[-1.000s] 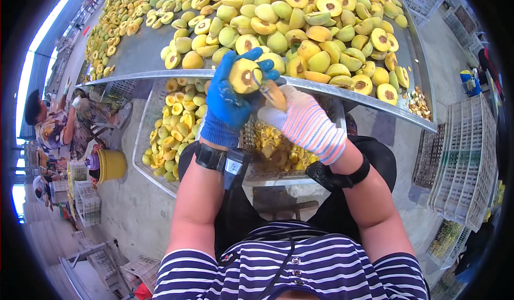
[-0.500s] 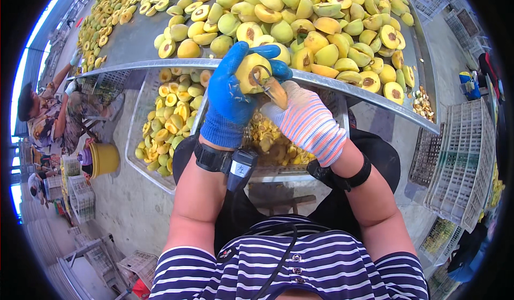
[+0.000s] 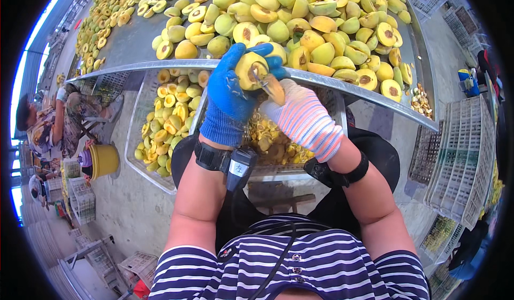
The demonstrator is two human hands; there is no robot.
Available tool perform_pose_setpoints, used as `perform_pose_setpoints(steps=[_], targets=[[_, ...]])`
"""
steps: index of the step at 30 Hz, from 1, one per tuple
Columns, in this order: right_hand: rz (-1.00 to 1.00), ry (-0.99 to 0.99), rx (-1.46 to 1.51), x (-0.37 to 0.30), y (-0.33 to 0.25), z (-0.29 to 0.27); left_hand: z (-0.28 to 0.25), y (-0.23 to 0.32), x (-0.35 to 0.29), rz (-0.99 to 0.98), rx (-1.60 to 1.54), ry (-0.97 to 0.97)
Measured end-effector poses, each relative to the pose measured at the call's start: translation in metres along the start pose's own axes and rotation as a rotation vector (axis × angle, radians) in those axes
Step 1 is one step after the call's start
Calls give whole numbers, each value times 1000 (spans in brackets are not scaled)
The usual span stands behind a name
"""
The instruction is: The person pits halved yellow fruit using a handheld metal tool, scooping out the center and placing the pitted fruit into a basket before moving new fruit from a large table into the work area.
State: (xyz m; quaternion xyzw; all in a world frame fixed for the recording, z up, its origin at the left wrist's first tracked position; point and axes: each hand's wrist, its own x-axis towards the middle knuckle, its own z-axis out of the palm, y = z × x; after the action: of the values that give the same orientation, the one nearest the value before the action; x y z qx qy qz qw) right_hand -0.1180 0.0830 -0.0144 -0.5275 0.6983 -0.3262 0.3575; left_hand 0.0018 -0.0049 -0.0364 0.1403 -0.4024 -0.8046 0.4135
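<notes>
My left hand [image 3: 226, 97], in a blue coated glove, is closed round a halved yellow peach [image 3: 246, 69] with its cut face turned toward my right. In my right hand [image 3: 308, 112], in a striped knit glove, is a pitting tool with a wooden handle [image 3: 274, 90]. Its thin metal tip is in the dark hollow at the middle of the cut face. Both hands are at the near edge of a metal table [image 3: 126, 46], which carries a heap of peach halves [image 3: 321, 32], many with brown pits showing.
Below the table edge, a crate [image 3: 152, 179] holds hollowed peach halves. Beside it, between my legs, lie yellow scraps [image 3: 270, 137]. Loose pits [image 3: 420, 101] sit in the table's right corner. Plastic crates [image 3: 463, 155] stand at the right. At the left are a seated person [image 3: 48, 123] and a yellow bucket [image 3: 104, 160].
My hands stay at nearly the same place, with the tool tip shifting slightly within the peach's hollow. The person at the left has drawn their hands back from the table.
</notes>
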Motion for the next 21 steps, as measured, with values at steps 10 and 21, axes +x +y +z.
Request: perform_pose_setpoints(steps=[10, 21], targets=[[53, 82, 408, 1, 5, -25, 20, 3, -6, -11, -10, -128], [73, -24, 268, -6, 0, -4, 0, 3, 3, -159, -443, 56]])
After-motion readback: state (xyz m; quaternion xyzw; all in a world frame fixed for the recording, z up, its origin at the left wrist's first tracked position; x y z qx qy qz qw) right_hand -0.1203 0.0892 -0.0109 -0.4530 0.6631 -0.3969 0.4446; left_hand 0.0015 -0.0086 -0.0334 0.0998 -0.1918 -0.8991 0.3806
